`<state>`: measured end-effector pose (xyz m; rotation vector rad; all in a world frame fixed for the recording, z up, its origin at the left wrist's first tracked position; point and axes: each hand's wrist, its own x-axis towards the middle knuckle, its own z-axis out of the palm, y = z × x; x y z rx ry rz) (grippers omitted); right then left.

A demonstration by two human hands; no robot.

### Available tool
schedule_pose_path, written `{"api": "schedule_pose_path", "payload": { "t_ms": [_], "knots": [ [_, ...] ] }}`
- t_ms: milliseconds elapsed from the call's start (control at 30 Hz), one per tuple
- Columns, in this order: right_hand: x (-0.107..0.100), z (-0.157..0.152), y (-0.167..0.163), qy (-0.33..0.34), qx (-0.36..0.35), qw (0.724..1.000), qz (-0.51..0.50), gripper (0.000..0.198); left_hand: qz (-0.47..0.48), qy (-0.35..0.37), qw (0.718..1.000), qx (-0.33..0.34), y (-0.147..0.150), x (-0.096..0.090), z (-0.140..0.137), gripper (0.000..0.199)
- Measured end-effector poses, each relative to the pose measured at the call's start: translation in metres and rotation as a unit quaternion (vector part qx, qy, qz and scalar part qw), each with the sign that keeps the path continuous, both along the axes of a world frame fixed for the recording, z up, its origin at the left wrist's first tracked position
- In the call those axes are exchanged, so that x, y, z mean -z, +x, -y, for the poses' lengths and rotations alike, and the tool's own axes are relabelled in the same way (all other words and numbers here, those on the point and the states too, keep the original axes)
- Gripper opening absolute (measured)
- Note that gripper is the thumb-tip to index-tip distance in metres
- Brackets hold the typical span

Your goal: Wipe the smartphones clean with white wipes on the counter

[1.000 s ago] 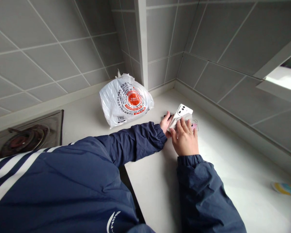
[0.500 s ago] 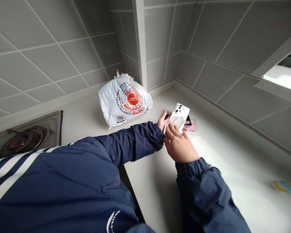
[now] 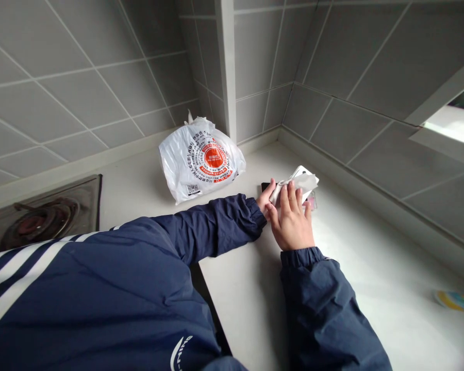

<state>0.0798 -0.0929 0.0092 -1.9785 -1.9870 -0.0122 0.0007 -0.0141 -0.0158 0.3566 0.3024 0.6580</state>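
Note:
A white phone (image 3: 301, 169) lies back side up in my left hand (image 3: 266, 198), whose thumb shows at its near left edge while the other fingers are hidden below. Over the phone's back is a thin white tissue (image 3: 308, 182), which covers most of the camera area. My right hand (image 3: 293, 219) presses the tissue onto the phone with its fingers stretched forward. Beneath the phone, the end of a flat black object (image 3: 264, 186) peeks out on the left. A pinkish clear phone case (image 3: 313, 200) shows partly at the right.
A white plastic bag (image 3: 185, 165) with red and black print stands on the pale counter (image 3: 239, 288) to the left of my hands. Farther left is a gas stove (image 3: 42, 221). A colourful packet (image 3: 458, 300) lies at the right edge. Grey tiled walls meet behind.
My right hand has slid the tissue forward and to the right, up over the phone's cameras. The tissue now spreads past the phone's right edge. The phone has shifted slightly to the right.

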Motion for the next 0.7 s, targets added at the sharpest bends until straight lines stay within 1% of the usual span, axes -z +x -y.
{"api": "schedule_pose_path", "payload": {
  "t_ms": [67,100,133,200,267,333,400,467,533,600,633,700],
  "knots": [
    [0.0,-0.001,0.002,0.007,0.007,1.0,-0.001,0.07,0.026,0.024,0.999,-0.012,0.002,0.002,0.004,0.077],
    [0.0,-0.002,0.003,0.013,0.01,1.0,-0.003,0.07,0.023,0.044,0.999,-0.021,0.002,0.003,0.005,0.074],
    [0.0,-0.003,0.005,0.02,0.014,1.0,-0.006,0.071,0.0,0.068,0.997,-0.029,0.003,0.003,0.005,0.073],
    [-0.001,-0.006,0.01,0.037,0.018,0.999,-0.015,0.073,-0.082,0.108,0.99,-0.029,0.003,0.006,0.005,0.073],
    [-0.004,-0.01,0.016,0.054,0.023,0.998,-0.027,0.073,-0.152,0.128,0.98,-0.013,0.003,0.01,0.002,0.071],
    [-0.007,-0.014,0.022,0.072,0.032,0.996,-0.04,0.073,-0.172,0.133,0.976,0.0,0.002,0.015,0.0,0.071],
    [-0.01,-0.017,0.028,0.087,0.044,0.994,-0.055,0.073,-0.173,0.135,0.975,0.018,0.001,0.018,0.0,0.072],
    [-0.012,-0.018,0.031,0.096,0.053,0.991,-0.071,0.072,-0.174,0.14,0.974,0.045,0.0,0.019,0.0,0.07],
    [-0.012,-0.018,0.033,0.101,0.064,0.989,-0.087,0.072,-0.169,0.148,0.973,0.056,-0.001,0.016,0.001,0.063],
    [-0.011,-0.017,0.033,0.098,0.077,0.987,-0.1,0.072,-0.149,0.156,0.975,0.051,-0.001,0.012,0.001,0.059],
    [-0.01,-0.017,0.034,0.094,0.084,0.987,-0.104,0.072,-0.139,0.145,0.979,0.043,-0.001,0.011,0.001,0.058],
    [-0.007,-0.016,0.034,0.084,0.09,0.987,-0.105,0.073,-0.128,0.087,0.988,0.007,0.002,0.01,0.001,0.057]
  ]
}}
